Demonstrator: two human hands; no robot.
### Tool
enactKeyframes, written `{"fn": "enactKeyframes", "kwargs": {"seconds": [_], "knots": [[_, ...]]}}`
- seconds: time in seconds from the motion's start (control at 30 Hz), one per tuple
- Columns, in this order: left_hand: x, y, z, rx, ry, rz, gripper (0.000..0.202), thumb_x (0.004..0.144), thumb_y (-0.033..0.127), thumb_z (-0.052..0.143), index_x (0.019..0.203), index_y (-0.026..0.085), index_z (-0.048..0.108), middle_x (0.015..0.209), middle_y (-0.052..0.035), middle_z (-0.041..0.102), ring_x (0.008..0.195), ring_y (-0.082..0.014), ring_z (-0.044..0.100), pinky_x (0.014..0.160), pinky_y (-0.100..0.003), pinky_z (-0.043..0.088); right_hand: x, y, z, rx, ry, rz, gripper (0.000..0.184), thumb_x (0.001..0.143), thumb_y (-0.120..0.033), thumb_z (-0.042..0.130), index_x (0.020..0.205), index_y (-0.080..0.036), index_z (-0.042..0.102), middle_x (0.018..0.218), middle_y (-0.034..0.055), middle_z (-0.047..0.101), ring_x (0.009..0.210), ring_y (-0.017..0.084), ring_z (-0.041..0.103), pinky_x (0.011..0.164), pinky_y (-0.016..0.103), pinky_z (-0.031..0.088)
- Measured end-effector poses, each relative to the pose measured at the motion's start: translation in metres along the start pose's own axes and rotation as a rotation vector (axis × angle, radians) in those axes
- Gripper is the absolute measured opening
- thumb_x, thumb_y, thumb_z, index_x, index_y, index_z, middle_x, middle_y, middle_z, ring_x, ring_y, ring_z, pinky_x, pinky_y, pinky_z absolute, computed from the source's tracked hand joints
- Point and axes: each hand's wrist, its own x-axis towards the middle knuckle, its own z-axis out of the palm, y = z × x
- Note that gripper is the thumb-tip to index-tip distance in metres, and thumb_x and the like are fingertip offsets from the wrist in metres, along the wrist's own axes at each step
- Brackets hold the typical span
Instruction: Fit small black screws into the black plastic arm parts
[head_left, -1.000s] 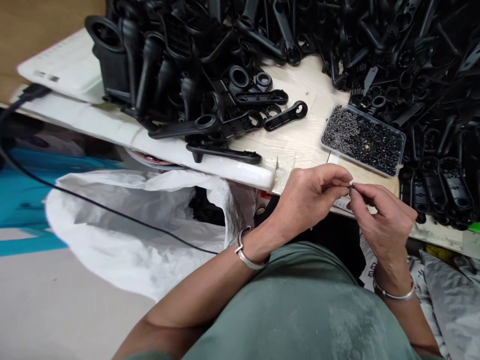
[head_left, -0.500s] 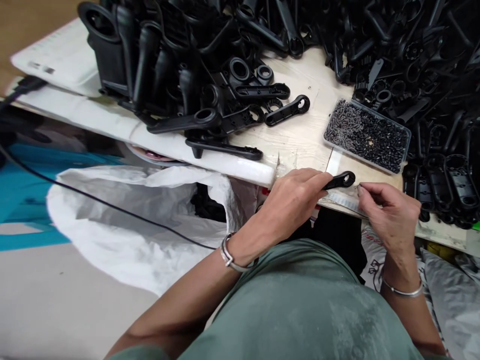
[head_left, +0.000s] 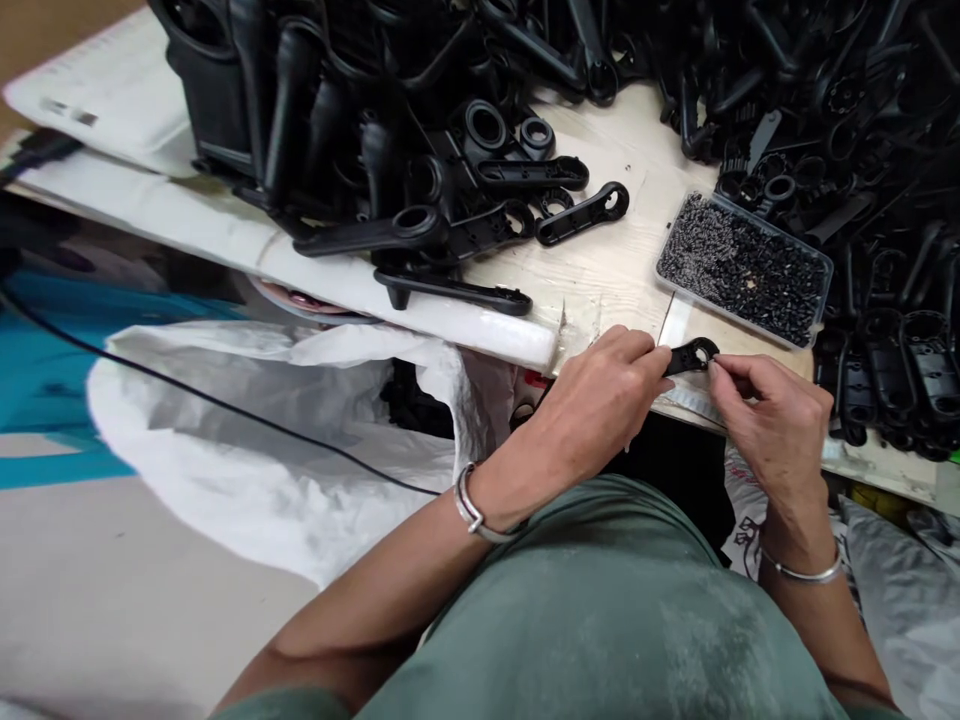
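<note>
Closed round one end of a black plastic handle part [head_left: 691, 356], my left hand [head_left: 600, 405] holds it over the table's front edge. The part's ring-shaped end points to the right. My right hand [head_left: 772, 410] pinches thumb and fingertips together right at that ring; whatever small piece is between them is too tiny to name. Behind my hands lies a clear plastic box [head_left: 823, 290] of small dark and metallic pieces. A similar black handle part [head_left: 583, 214] rests on the table, left of the box.
A large heap of black plastic parts [head_left: 337, 130] covers the table's left and back. More black parts [head_left: 900, 370] are piled at the right. Below the left edge hangs a white sack [head_left: 225, 450], with a black cable [head_left: 300, 440] crossing over it.
My right hand's fingertips have moved left, from just off the ring end to touching it. The left hand still holds the part, now turned slightly. The whole view has shifted a little.
</note>
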Motion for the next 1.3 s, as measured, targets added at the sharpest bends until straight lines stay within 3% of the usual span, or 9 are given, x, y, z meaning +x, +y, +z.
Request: {"fn": "enactKeyframes", "kwargs": {"seconds": [0.23,0.47,0.6,0.73,0.83,1.17,1.3], "knots": [[-0.007,0.001,0.012,0.01,0.121,0.036,0.011,0.097,0.02,0.055,0.096,0.014,0.064,0.097,-0.0083,0.067,0.094,-0.0211,0.06,0.079,-0.032,0.053,0.003,-0.004,-0.002,-0.111,-0.078,-0.14,0.013,0.095,-0.017,0.055,0.09,-0.014,0.067,0.079,0.0054,0.073,0.07,0.015,0.068,0.065,0.026,0.051],[-0.01,0.0,0.023,0.041,0.217,0.072,0.013,0.097,0.014,0.049,0.095,0.015,0.061,0.095,-0.0071,0.066,0.089,-0.0194,0.056,0.074,-0.03,0.051,0.008,-0.023,-0.012,-0.302,-0.314,-0.186,0.02,0.095,-0.012,0.05,0.084,-0.01,0.067,0.076,0.009,0.067,0.062,0.019,0.064,0.051,0.03,0.039],[-0.01,0.001,0.027,0.007,0.244,0.083,0.015,0.098,0.015,0.047,0.1,0.015,0.062,0.095,-0.0063,0.065,0.088,-0.0186,0.055,0.074,-0.029,0.05,0.014,-0.016,-0.017,-0.086,-0.364,-0.055,0.017,0.093,-0.014,0.054,0.088,-0.01,0.07,0.079,0.0085,0.07,0.067,0.018,0.066,0.06,0.028,0.045],[-0.01,0.001,0.029,0.001,0.239,0.119,0.023,0.098,0.011,0.043,0.112,0.014,0.062,0.095,-0.006,0.063,0.087,-0.018,0.053,0.075,-0.028,0.049,0.021,-0.004,-0.021,0.205,-0.451,0.243,0.016,0.09,-0.022,0.058,0.085,-0.016,0.072,0.059,-0.0019,0.065,0.052,0.011,0.058,0.054,0.024,0.041],[-0.011,0.0,0.03,0.036,0.225,0.134,0.028,0.098,0.008,0.04,0.112,0.016,0.063,0.096,-0.0063,0.062,0.085,-0.0182,0.052,0.075,-0.028,0.049,0.027,-0.002,-0.022,0.243,-0.501,0.325,0.018,0.09,-0.024,0.057,0.08,-0.017,0.071,0.051,-0.0041,0.061,0.046,0.009,0.053,0.052,0.023,0.039],[-0.008,-0.002,0.026,0.031,0.254,0.2,0.029,0.096,0.005,0.04,0.11,0.012,0.065,0.089,-0.0076,0.06,0.08,-0.0193,0.048,0.072,-0.028,0.047,0.032,-0.017,-0.019,-0.164,-0.474,0.004,0.018,0.091,-0.017,0.053,0.079,-0.014,0.065,0.058,0.0026,0.063,0.052,0.015,0.058,0.057,0.028,0.037],[-0.009,-0.003,0.026,0.043,0.261,0.207,0.031,0.096,0.005,0.039,0.109,0.013,0.065,0.091,-0.0074,0.061,0.081,-0.0185,0.048,0.071,-0.027,0.046,0.034,-0.022,-0.019,-0.36,-0.525,-0.072,0.022,0.094,-0.017,0.049,0.075,-0.015,0.06,0.061,0.0059,0.064,0.054,0.019,0.06,0.054,0.03,0.035]]}}
